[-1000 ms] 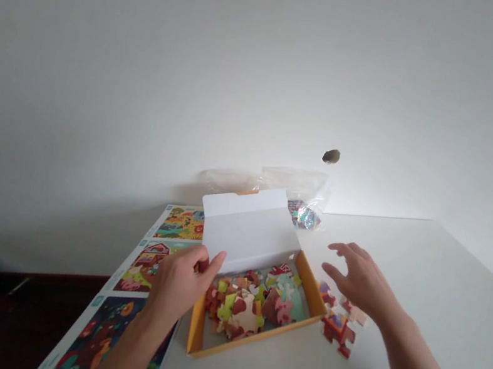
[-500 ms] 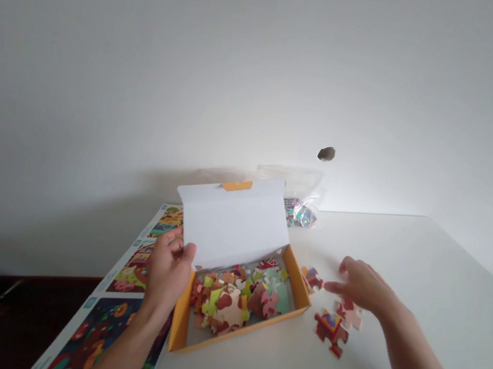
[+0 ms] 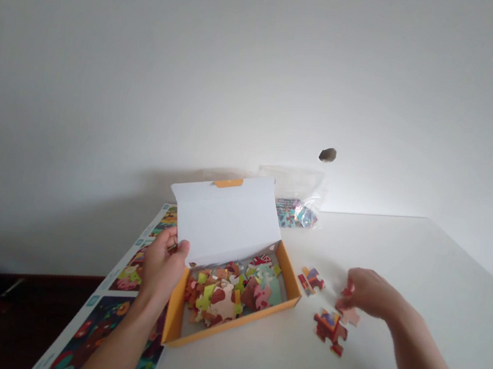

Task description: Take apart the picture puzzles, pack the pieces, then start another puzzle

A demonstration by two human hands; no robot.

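An orange cardboard box (image 3: 174,324) full of colourful puzzle pieces (image 3: 228,289) lies on the white table (image 3: 406,251). Its white lid flap (image 3: 226,219) stands up. My left hand (image 3: 162,268) grips the lower left corner of that flap. My right hand (image 3: 368,292) is to the right of the box, fingers curled down onto a pale pink loose puzzle piece (image 3: 351,316). A red joined cluster of pieces (image 3: 329,329) lies just in front of that hand. A small cluster (image 3: 311,280) lies between the hand and the box.
A long illustrated card with cartoon panels (image 3: 118,314) hangs over the table's left edge beside the box. A clear plastic bag holding more pieces (image 3: 295,203) leans at the wall behind the box. A small dark mark (image 3: 328,155) sits on the wall.
The box has slid left and the flap has opened wider in my left hand. My right hand has dropped from hovering open to closing its fingers on the loose pieces.
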